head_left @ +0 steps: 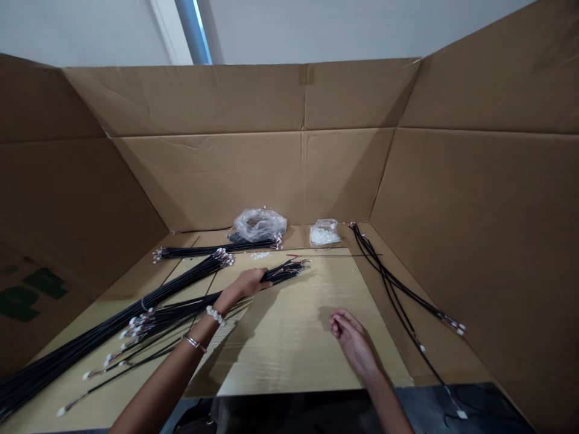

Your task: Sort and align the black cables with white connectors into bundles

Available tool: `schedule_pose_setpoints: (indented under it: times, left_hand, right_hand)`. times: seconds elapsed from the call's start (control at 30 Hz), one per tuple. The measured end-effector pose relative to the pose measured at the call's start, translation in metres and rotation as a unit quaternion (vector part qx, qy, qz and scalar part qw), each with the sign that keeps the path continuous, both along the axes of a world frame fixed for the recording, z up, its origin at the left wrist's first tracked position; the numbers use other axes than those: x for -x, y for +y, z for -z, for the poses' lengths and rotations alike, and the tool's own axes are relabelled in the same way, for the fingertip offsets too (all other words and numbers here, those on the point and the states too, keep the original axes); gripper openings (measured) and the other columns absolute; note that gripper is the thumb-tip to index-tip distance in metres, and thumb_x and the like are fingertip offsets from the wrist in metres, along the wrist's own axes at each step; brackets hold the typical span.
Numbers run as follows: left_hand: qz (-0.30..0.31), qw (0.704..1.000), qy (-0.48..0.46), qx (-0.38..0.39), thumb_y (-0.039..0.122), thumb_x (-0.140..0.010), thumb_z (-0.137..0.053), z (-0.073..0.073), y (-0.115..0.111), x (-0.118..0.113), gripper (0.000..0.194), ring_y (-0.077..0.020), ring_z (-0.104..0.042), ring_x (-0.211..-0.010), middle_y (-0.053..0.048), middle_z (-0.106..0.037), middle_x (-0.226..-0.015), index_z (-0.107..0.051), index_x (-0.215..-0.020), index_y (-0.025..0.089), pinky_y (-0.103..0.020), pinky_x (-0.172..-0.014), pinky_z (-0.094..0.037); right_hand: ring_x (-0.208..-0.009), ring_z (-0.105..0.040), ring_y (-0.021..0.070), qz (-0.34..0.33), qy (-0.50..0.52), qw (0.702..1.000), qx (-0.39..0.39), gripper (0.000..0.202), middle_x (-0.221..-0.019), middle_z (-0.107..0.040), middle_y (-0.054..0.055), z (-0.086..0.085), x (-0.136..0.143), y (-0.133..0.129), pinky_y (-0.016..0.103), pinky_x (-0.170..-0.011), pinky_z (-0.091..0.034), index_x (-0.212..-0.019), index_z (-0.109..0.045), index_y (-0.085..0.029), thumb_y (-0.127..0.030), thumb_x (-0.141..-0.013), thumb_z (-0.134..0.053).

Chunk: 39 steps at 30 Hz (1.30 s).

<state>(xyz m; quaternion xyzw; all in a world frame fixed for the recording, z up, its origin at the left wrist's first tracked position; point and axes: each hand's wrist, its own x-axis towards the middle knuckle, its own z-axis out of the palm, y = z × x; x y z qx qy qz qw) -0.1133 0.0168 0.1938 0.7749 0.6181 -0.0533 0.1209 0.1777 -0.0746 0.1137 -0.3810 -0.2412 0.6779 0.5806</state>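
My left hand (253, 281) is closed round a bundle of black cables (283, 273) at the middle of the board; the bundle's bare wire ends point right and its other ends, with white connectors, lie at the left. My right hand (344, 325) is raised over the right part of the board, its fingers curled together; whether anything is between them is too small to tell. A thicker bundle of black cables (181, 283) with white connectors lies to the left, and another cable bundle (217, 247) lies behind it.
Cardboard walls (217, 175) stand at the back and both sides. By the back wall are a clear plastic bag (260, 225) and a bag of white pieces (324, 234). Loose white pieces (260, 255) lie nearby. Several black cables (393, 280) run along the right.
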Motion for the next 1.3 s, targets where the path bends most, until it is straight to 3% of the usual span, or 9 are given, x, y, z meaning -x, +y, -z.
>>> schedule_pose_setpoints:
  times: [0.37,0.7,0.87,1.07,1.3]
  left_hand:
    - [-0.009,0.999,0.048,0.015,0.026,-0.083,-0.058,0.006,-0.001,-0.018,0.025,-0.03,-0.069,-0.102,-0.016,-0.074,-0.109,-0.072,-0.102,0.016,-0.033,-0.084,-0.049]
    - [-0.005,1.0,0.005,-0.001,0.036,-0.087,-0.056,-0.011,0.009,-0.001,0.034,-0.0268,-0.069,-0.098,-0.014,-0.072,-0.115,-0.066,-0.113,0.016,-0.029,-0.081,-0.048]
    - [-0.022,1.0,-0.002,-0.022,0.035,-0.084,-0.059,-0.006,0.011,-0.009,0.036,-0.0308,-0.068,-0.102,-0.016,-0.072,-0.116,-0.067,-0.113,0.015,-0.033,-0.083,-0.048]
    - [-0.023,1.0,0.004,-0.015,0.026,-0.082,-0.058,-0.001,0.007,-0.022,0.024,-0.0285,-0.069,-0.101,-0.01,-0.076,-0.108,-0.072,-0.102,0.022,-0.031,-0.082,-0.048]
    - [-0.029,0.999,0.005,-0.016,0.023,-0.083,-0.057,0.0,0.007,-0.026,0.027,-0.0275,-0.068,-0.105,-0.008,-0.075,-0.112,-0.07,-0.107,0.024,-0.031,-0.086,-0.048]
  right_hand:
    - [-0.061,-0.054,0.0135,0.004,-0.002,1.0,0.001,0.035,-0.067,-0.066,0.002,-0.002,0.0,0.0,0.026,-0.057,-0.043,-0.069,-0.074,-0.019,-0.036,-0.047,-0.094]
    - [-0.06,-0.055,0.0139,-0.004,0.001,1.0,-0.001,0.032,-0.067,-0.066,0.003,0.0,-0.002,0.0,0.027,-0.056,-0.043,-0.07,-0.075,-0.018,-0.035,-0.05,-0.094]
    - [-0.06,-0.055,0.0146,-0.003,0.0,1.0,0.0,0.032,-0.067,-0.066,0.003,0.003,-0.002,0.001,0.028,-0.056,-0.043,-0.07,-0.074,-0.019,-0.034,-0.05,-0.093]
    - [-0.059,-0.054,0.0136,-0.005,-0.001,1.0,0.003,0.034,-0.066,-0.066,0.002,0.003,-0.002,0.002,0.027,-0.057,-0.043,-0.07,-0.074,-0.018,-0.035,-0.049,-0.094]
    - [-0.06,-0.054,0.0145,-0.003,-0.003,1.0,0.003,0.032,-0.067,-0.066,0.003,0.002,-0.001,0.001,0.028,-0.056,-0.043,-0.069,-0.074,-0.019,-0.035,-0.05,-0.093]
